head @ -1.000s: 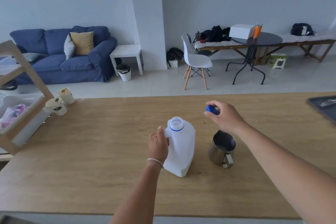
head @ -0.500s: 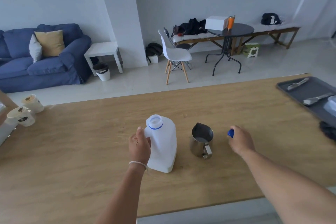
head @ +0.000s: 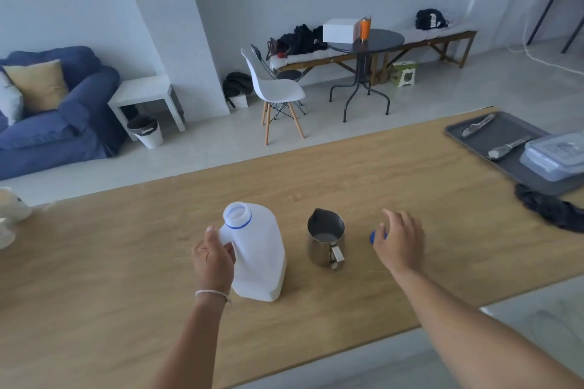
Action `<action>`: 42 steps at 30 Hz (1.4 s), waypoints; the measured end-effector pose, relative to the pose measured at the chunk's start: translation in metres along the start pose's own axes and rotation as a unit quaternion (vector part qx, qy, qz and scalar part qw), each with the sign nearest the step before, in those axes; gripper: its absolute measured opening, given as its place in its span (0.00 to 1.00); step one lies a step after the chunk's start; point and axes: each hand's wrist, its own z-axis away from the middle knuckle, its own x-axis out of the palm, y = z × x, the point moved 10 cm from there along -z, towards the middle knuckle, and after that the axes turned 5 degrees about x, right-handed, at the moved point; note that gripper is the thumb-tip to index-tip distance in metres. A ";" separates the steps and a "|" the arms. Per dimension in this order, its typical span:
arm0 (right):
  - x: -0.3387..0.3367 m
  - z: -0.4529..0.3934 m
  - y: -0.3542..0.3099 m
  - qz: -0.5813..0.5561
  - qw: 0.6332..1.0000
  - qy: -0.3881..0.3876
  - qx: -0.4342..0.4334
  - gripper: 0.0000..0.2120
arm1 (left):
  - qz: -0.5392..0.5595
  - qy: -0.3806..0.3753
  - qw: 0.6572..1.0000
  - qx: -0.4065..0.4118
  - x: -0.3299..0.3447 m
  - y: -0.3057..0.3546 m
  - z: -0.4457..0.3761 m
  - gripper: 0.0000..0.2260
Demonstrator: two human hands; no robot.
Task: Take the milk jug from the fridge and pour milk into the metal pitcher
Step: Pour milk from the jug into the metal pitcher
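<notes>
A white plastic milk jug (head: 259, 256) stands upright on the wooden counter (head: 94, 294), its mouth uncapped with a blue ring around the neck. My left hand (head: 213, 257) is wrapped around its handle. Just right of the jug sits the small metal pitcher (head: 325, 240), spout pointing away, handle toward me, its bottom dark. The blue cap (head: 376, 236) lies on the counter right of the pitcher. My right hand (head: 399, 240) hovers right beside it with fingers spread, and partly covers it.
A grey tray (head: 505, 136) with metal utensils and a clear lidded container (head: 556, 158) sits at the counter's far right. A black cloth (head: 556, 208) lies in front of it. Paper cups (head: 12, 205) stand at the left edge. The counter's near edge runs close on the right.
My right hand carried the blue cap from above the jug down to the counter right of the pitcher, and its fingers have spread apart. My left hand stayed on the jug.
</notes>
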 end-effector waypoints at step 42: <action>0.039 0.168 -0.129 -0.673 0.539 -0.283 0.419 0.11 | -0.577 -0.297 0.743 0.165 0.123 0.040 0.008 0.19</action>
